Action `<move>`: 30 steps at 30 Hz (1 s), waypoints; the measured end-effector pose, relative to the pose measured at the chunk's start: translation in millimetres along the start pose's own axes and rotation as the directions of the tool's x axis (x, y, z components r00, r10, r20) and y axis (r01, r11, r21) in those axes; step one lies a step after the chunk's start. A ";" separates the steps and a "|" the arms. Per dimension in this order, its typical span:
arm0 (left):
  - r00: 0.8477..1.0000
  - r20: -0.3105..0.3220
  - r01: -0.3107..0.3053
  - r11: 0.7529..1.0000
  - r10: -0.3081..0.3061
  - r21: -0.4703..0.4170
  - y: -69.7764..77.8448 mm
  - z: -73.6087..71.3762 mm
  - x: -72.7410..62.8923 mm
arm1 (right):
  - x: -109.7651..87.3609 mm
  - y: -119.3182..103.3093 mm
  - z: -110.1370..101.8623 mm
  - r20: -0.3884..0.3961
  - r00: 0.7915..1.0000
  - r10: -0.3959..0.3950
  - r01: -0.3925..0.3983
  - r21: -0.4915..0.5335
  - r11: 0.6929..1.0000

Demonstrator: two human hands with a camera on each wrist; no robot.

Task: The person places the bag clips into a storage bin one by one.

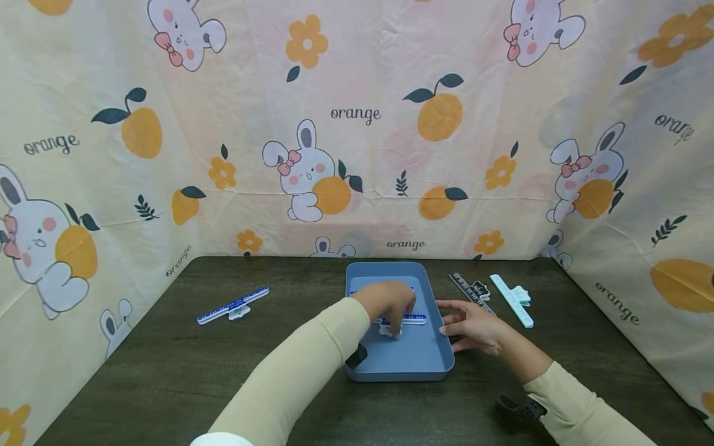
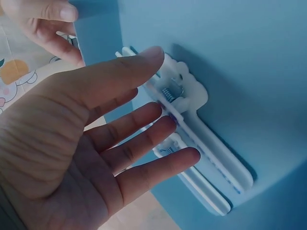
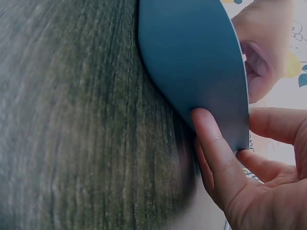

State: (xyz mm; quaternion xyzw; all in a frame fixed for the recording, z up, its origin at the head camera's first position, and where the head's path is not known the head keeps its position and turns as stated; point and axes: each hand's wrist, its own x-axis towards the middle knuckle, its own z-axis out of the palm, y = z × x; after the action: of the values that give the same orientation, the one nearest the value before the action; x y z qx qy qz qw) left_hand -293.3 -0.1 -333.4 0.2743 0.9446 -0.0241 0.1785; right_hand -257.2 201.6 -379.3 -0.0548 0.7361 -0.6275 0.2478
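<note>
My left hand [image 1: 390, 301] reaches into a blue tray [image 1: 407, 365], over a white-and-blue ruler clip [image 1: 414, 319] with a cloud-shaped handle. In the left wrist view the thumb and fingers are spread apart around this clip [image 2: 218, 158]; whether the tips touch it cannot be told. A second ruler clip [image 2: 206, 194] lies beside it in the tray, partly hidden by the fingers. At the tray's right side, my right hand [image 1: 474, 327] rests its extended fingers against the outer wall [image 3: 192, 57] and rim.
Left of the tray lies another blue-and-white ruler clip [image 1: 234, 306] on the dark wooden table [image 1: 167, 371]. To the right are a black ruler clip [image 1: 471, 290] and a pale mint one [image 1: 512, 300]. A printed curtain [image 1: 368, 161] encloses the table's back and sides.
</note>
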 end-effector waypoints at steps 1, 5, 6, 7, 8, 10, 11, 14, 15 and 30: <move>1.000 -0.001 -0.003 1.000 0.003 -0.003 -0.5 -0.4 0.0 | 0.2 0.2 -0.1 0.000 1.000 0.000 0.000 0.000 1.000; 1.000 -0.013 -0.021 1.000 0.021 0.002 -2.0 -2.9 -1.8 | 0.6 1.0 -0.2 -0.002 1.000 0.000 0.000 0.001 1.000; 1.000 -0.016 -0.025 1.000 0.025 0.002 -2.0 -3.5 -2.9 | 0.7 1.2 -0.2 -0.002 1.000 -0.001 0.001 0.001 1.000; 0.999 -0.020 -0.028 1.000 0.028 0.001 -1.9 -4.3 -4.1 | 0.7 1.3 -0.3 -0.001 1.000 -0.001 0.001 0.001 1.000; 0.999 -0.023 -0.030 1.000 0.030 0.001 -1.6 -5.1 -5.5 | 0.6 1.2 -0.2 -0.003 1.000 -0.001 0.001 0.001 1.000; 0.999 -0.028 -0.033 0.999 0.033 -0.002 -1.2 -6.9 -8.7 | 0.5 1.0 -0.1 -0.004 1.000 -0.002 0.002 -0.001 1.000; 0.999 -0.029 -0.032 0.999 0.032 -0.004 -1.0 -7.9 -10.3 | 0.5 0.9 0.0 -0.004 1.000 -0.002 0.002 0.000 1.000; 0.999 -0.032 -0.039 0.999 0.039 0.002 -1.6 -9.9 -13.9 | 0.5 0.4 0.7 -0.009 1.000 0.000 0.000 0.000 1.000; 0.999 -0.034 -0.043 0.999 0.043 0.006 -2.2 -10.3 -14.7 | 0.5 0.3 0.9 -0.009 1.000 0.001 -0.001 0.000 1.000; 0.991 -0.039 -0.123 0.992 0.124 0.024 -11.8 -13.9 -24.3 | -1.1 -0.4 2.2 -0.039 0.999 0.005 -0.006 -0.010 1.000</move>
State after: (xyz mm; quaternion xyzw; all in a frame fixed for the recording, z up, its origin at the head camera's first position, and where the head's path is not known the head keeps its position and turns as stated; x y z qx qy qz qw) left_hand -285.0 -20.5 -312.5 0.3348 0.9289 -0.0177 0.1574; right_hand -255.5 200.0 -378.8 -0.0418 0.7440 -0.6241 0.2349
